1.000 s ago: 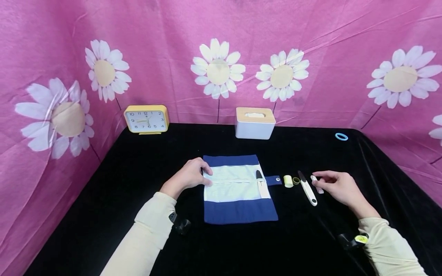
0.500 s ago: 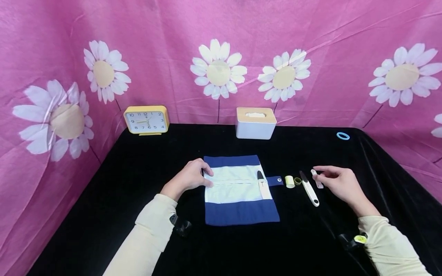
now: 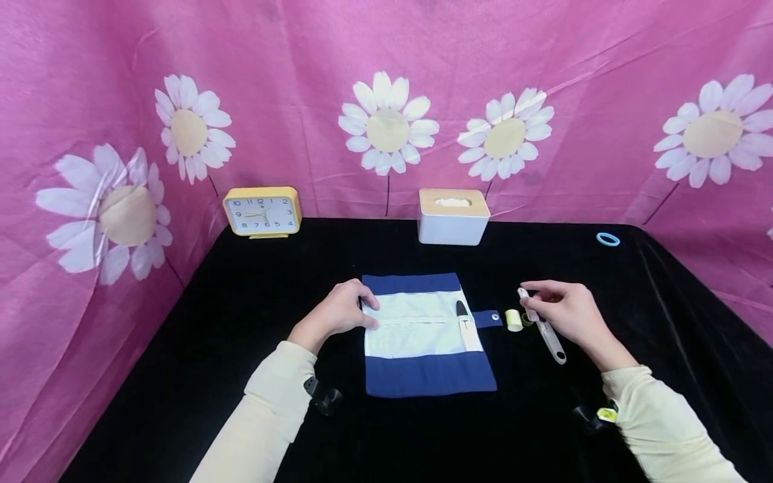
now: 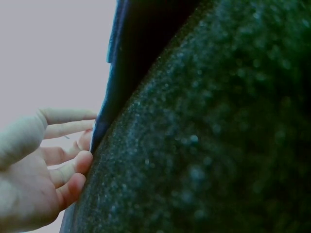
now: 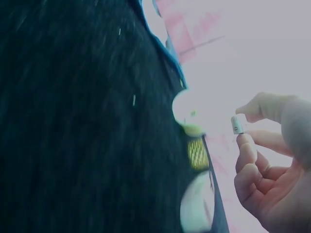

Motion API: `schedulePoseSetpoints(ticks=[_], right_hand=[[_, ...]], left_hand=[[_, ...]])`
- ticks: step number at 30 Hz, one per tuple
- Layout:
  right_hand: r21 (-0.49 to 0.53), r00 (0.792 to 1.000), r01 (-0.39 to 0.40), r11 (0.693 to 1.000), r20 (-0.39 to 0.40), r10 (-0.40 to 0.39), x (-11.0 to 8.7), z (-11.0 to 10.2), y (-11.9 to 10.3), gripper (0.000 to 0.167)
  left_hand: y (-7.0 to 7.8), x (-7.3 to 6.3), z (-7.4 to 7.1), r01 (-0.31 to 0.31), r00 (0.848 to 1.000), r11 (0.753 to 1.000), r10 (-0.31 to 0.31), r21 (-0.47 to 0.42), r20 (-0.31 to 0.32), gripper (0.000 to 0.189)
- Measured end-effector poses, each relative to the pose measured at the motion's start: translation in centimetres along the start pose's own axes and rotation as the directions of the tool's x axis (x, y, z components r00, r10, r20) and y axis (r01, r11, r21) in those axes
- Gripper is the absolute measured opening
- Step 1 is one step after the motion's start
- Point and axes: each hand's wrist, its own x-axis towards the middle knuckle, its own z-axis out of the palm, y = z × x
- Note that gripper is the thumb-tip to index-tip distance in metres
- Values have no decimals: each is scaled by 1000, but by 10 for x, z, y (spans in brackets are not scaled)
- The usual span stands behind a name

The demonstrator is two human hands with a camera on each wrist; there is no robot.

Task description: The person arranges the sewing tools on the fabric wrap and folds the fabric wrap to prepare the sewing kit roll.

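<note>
An unrolled blue and pale cloth tool roll lies flat in the head view. My left hand pinches its left edge between thumb and fingers; the left wrist view shows the fingertips at that edge. A slim white tool with a dark tip sits in the right-hand pocket. Between thumb and fingertips my right hand holds a small, slim, whitish tube-like piece, raised above the cloth. Below it lies a white-handled tool, its far end hidden. Beside that are a pale yellow thread spool and a dimpled, brassy thimble.
A snap strap sticks out from the roll's right side towards the spool. At the back stand a yellow clock and a tissue box. A blue ring lies far right on the black tablecloth.
My right hand has lifted the small whitish piece and carried it left, over the white-handled tool. The left hand keeps its hold on the roll's edge.
</note>
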Motion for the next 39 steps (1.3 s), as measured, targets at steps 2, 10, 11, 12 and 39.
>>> schedulePoseSetpoints(ticks=[2, 10, 11, 12, 39], right_hand=[[-10, 1000, 10, 1000, 15, -10, 3, 4, -8, 29], [-30, 997, 21, 999, 72, -19, 17, 26, -31, 27], [-26, 997, 23, 999, 77, -21, 19, 30, -32, 26], [-25, 996, 26, 999, 81, -24, 21, 33, -33, 26], [2, 985, 26, 1000, 172, -26, 36, 80, -50, 25]], left_hand=[[0, 0, 0, -1, 1000, 1000, 1, 0, -3, 20], [1, -1, 1, 7, 1000, 1000, -7, -6, -5, 19], [1, -1, 1, 4, 1000, 1000, -4, -2, -7, 20], [0, -1, 1, 4, 1000, 1000, -4, -3, -6, 20], [0, -1, 1, 4, 1000, 1000, -4, -9, -4, 19]])
